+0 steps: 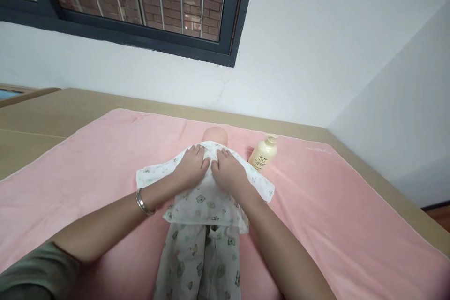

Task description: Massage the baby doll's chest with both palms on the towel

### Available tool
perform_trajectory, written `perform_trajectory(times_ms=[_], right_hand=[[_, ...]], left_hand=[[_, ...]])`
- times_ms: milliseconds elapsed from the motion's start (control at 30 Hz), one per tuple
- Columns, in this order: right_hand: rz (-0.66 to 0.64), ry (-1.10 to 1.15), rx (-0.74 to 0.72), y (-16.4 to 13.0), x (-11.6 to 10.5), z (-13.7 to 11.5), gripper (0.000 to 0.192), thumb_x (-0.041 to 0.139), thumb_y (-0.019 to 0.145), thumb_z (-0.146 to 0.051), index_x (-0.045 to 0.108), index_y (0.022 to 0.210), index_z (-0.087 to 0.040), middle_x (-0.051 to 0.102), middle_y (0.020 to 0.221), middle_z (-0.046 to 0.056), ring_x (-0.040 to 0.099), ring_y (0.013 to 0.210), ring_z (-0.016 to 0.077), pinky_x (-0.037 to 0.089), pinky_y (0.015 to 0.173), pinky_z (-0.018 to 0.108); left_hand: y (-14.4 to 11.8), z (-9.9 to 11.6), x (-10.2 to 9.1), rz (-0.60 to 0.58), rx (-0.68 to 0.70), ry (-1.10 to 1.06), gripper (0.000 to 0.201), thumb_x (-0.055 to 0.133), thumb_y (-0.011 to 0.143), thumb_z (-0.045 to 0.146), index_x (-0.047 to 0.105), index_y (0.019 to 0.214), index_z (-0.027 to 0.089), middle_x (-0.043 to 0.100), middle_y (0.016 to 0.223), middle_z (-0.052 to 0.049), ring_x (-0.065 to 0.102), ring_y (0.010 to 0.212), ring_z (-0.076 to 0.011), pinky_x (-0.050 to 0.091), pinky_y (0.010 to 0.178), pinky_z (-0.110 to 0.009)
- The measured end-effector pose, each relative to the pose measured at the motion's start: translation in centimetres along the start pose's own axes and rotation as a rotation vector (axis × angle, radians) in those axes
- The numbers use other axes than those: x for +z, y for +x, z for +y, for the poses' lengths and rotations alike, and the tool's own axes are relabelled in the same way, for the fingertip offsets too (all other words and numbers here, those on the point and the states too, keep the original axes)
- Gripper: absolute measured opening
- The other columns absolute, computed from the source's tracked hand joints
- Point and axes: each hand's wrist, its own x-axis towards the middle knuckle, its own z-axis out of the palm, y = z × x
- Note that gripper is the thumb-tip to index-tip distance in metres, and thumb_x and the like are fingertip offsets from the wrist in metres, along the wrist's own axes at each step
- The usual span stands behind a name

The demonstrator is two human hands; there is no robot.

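Observation:
A baby doll (215,135) lies on a pink sheet, its bare head pointing away from me. It wears a white long-sleeved top (200,199) with small printed figures and matching pants (218,262). My left hand (192,165) rests on the left side of the top's chest, fingers stretched out flat. On the right side of the chest lies my right hand (228,168), its fingers also extended and pointing toward the doll's neck. The two thumbs are close together near the middle of the chest. The doll's hands are hidden in the sleeves.
A pale yellow pump bottle (263,153) lies tilted on the pink sheet (333,206), just beyond the doll's right-side sleeve. The sheet covers a tan surface (87,103) that meets a white wall (288,56). A dark-framed window (147,33) with bars is above.

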Motion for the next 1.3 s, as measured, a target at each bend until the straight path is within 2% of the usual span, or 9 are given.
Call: perform_trajectory(times_ms=[100, 200, 400, 500, 567, 667, 800, 1033, 1300], right_hand=[[0.027, 0.046, 0.012, 1.4, 0.3, 1.6, 0.055, 0.035, 0.107, -0.032, 0.046, 0.152, -0.003, 0.044, 0.159, 0.019, 0.036, 0.151, 0.0271, 0.029, 0.125, 0.039], [0.049, 0.038, 0.008, 1.9, 0.6, 2.1, 0.056, 0.035, 0.107, -0.033, 0.046, 0.152, -0.002, 0.042, 0.16, 0.019, 0.035, 0.151, 0.0279, 0.027, 0.125, 0.04], [0.058, -0.1, 0.003, -0.1, 1.1, -0.8, 0.058, 0.033, 0.106, -0.028, 0.041, 0.154, 0.004, 0.042, 0.158, 0.025, 0.036, 0.15, 0.0337, 0.027, 0.125, 0.046], [0.056, -0.131, -0.04, -1.1, 1.1, -1.9, 0.059, 0.037, 0.106, -0.032, 0.041, 0.155, 0.002, 0.041, 0.158, 0.025, 0.034, 0.151, 0.0357, 0.028, 0.125, 0.048], [0.054, -0.133, -0.065, -1.4, 1.0, -2.1, 0.057, 0.037, 0.106, -0.032, 0.045, 0.153, 0.0, 0.043, 0.157, 0.024, 0.035, 0.151, 0.0347, 0.029, 0.125, 0.047], [0.052, -0.098, -0.07, -0.9, 0.6, -1.5, 0.052, 0.033, 0.107, -0.028, 0.052, 0.148, -0.002, 0.052, 0.152, 0.02, 0.041, 0.148, 0.0313, 0.033, 0.123, 0.042], [0.046, -0.089, -0.07, -0.2, 0.2, -0.9, 0.052, 0.032, 0.108, -0.027, 0.051, 0.149, -0.001, 0.054, 0.15, 0.021, 0.042, 0.147, 0.0301, 0.034, 0.122, 0.04], [0.107, -0.14, -0.064, -0.1, 1.2, -0.9, 0.048, 0.034, 0.107, -0.024, 0.056, 0.146, -0.005, 0.054, 0.15, 0.02, 0.042, 0.148, 0.0298, 0.036, 0.121, 0.042], [0.118, -0.093, -0.083, 0.2, 1.1, -0.1, 0.051, 0.034, 0.107, -0.026, 0.054, 0.147, -0.001, 0.054, 0.15, 0.021, 0.044, 0.146, 0.0297, 0.036, 0.121, 0.04]], left_hand=[[-1.9, 1.1, 0.8, 0.083, 0.084, 0.082, 0.057, 0.033, 0.101, 0.031, 0.049, 0.142, -0.005, 0.052, 0.149, -0.032, 0.043, 0.147, -0.0404, 0.035, 0.12, -0.058], [-2.6, 1.5, 1.3, 0.114, 0.133, 0.077, 0.057, 0.034, 0.1, 0.03, 0.048, 0.142, -0.005, 0.05, 0.151, -0.033, 0.041, 0.148, -0.0413, 0.036, 0.119, -0.061], [0.1, -0.4, 0.3, 0.019, 0.026, -0.039, 0.05, 0.034, 0.099, 0.031, 0.056, 0.137, 0.007, 0.058, 0.147, -0.023, 0.049, 0.142, -0.035, 0.039, 0.118, -0.055], [1.3, -1.2, -0.5, -0.04, 0.056, -0.142, 0.042, 0.032, 0.099, 0.031, 0.064, 0.12, 0.013, 0.07, 0.126, -0.017, 0.063, 0.124, -0.0306, 0.05, 0.108, -0.049], [1.4, -1.3, -0.6, -0.04, 0.065, -0.153, 0.042, 0.03, 0.1, 0.032, 0.066, 0.114, 0.014, 0.072, 0.119, -0.016, 0.065, 0.117, -0.0302, 0.052, 0.104, -0.049], [0.5, -0.9, 0.1, 0.042, 0.062, -0.048, 0.046, 0.031, 0.101, 0.032, 0.061, 0.127, 0.01, 0.067, 0.133, -0.02, 0.059, 0.13, -0.0336, 0.045, 0.112, -0.054], [-1.5, 0.2, 1.2, 0.125, 0.123, 0.109, 0.051, 0.031, 0.1, 0.026, 0.054, 0.137, 0.001, 0.06, 0.142, -0.027, 0.051, 0.14, -0.0376, 0.041, 0.116, -0.057], [-2.4, 1.0, 0.9, 0.11, 0.147, 0.126, 0.053, 0.029, 0.099, 0.02, 0.053, 0.14, -0.004, 0.057, 0.143, -0.032, 0.049, 0.141, -0.0409, 0.043, 0.114, -0.062], [-2.1, 0.8, 0.9, 0.119, 0.158, 0.154, 0.053, 0.03, 0.101, 0.023, 0.054, 0.138, -0.006, 0.058, 0.143, -0.03, 0.05, 0.141, -0.0384, 0.041, 0.118, -0.056]])
